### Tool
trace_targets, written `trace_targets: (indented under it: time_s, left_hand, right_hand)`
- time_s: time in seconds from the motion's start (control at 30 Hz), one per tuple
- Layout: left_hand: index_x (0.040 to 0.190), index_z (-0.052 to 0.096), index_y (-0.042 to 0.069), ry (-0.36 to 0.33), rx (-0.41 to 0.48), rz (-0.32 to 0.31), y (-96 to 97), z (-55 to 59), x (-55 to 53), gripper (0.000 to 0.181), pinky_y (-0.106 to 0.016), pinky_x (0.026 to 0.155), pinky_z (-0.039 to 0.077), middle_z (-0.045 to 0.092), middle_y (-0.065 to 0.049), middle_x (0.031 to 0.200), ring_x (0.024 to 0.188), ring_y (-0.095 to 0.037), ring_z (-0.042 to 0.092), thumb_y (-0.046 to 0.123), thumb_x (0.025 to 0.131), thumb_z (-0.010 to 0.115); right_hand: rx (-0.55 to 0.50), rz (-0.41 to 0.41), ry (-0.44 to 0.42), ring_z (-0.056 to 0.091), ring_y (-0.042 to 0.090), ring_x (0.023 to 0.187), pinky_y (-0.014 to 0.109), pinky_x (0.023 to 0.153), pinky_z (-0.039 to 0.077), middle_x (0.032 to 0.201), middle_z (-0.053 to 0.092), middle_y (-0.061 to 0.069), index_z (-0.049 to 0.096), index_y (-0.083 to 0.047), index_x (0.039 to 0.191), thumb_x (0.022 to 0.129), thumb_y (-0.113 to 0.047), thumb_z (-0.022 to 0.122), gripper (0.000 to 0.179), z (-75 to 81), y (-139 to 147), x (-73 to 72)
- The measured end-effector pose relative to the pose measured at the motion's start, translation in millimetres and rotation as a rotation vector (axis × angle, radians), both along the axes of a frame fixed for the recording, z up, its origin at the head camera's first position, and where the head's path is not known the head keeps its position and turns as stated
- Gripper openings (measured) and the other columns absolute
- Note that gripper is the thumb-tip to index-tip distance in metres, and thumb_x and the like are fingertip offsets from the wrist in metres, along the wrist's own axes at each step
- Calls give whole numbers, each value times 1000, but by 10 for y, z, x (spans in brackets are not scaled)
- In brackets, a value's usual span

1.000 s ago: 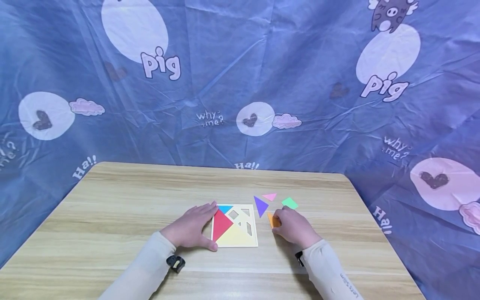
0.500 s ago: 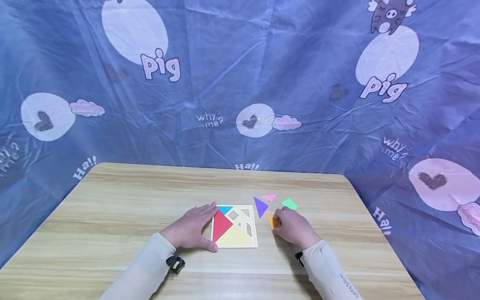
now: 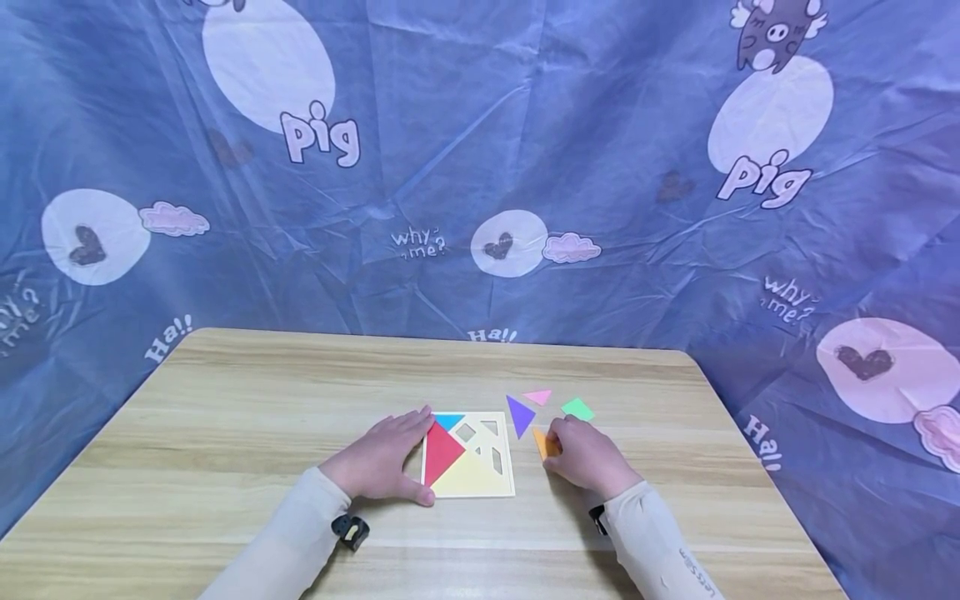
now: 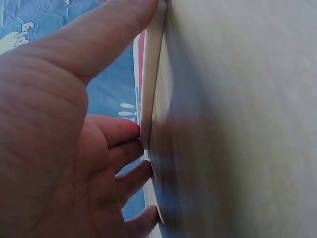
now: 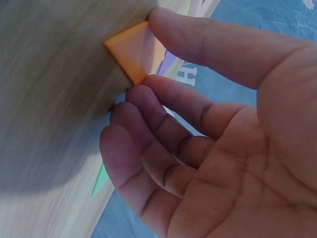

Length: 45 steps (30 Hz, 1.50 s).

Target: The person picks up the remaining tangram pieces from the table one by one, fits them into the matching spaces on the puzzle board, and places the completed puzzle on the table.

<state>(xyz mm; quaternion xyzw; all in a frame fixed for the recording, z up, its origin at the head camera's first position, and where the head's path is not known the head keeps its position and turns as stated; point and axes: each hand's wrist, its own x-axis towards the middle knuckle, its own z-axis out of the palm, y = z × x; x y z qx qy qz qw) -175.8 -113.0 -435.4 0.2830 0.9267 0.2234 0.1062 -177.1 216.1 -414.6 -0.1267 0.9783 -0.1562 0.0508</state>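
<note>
A square tangram board (image 3: 509, 467) lies on the table in the head view, holding red (image 3: 446, 451), blue (image 3: 450, 421) and pale yellow (image 3: 470, 481) pieces, with several cutouts at its right. My left hand (image 3: 381, 457) rests along its left edge, thumb at the near corner and fairly straight fingers at the far corner. An orange tangram piece (image 5: 133, 49) is pinched between thumb and index finger of my right hand (image 3: 588, 454), the other fingers curled beside it. Part of that piece is hidden by the hand. It appears to be low at the tabletop.
Between board and right hand lies a purple triangle (image 3: 520, 416). Beyond it are a pink triangle (image 3: 537, 397) and a green piece (image 3: 578, 409). The wood-grain table (image 3: 300, 375) meets a blue printed cloth (image 3: 420, 292) behind and at the sides.
Both hands, the board and the loose pieces keep their places. Only the head view has tilted very slightly.
</note>
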Motion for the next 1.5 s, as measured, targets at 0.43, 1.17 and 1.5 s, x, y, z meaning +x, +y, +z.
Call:
trace_targets:
  time_s: [0.43,1.17,1.5]
  left_hand:
    - [159,32,-5,-3,4,3,17,-7,35,119,-57,126,21,29,-20,167,155,-38,27,59,74,87]
    - [159,32,-4,-4,3,-10,5,-8,19,119,-56,126,21,29,-19,167,155,-37,27,58,73,87]
    - [159,33,-4,-11,3,-20,-2,10,3,118,-57,126,21,30,-19,167,155,-37,27,56,73,88]
  right_hand:
    - [-21,-53,-48,50,18,71,34,65,45,80,56,1,57,-8,89,80,-13,85,30,-7,43,13]
    - [-172,-102,-104,51,16,69,31,64,43,76,56,1,56,-7,92,84,-8,80,26,-1,93,-18]
    - [-156,-98,-60,54,15,70,33,66,48,79,60,1,60,-9,89,91,-7,76,16,24,72,-39]
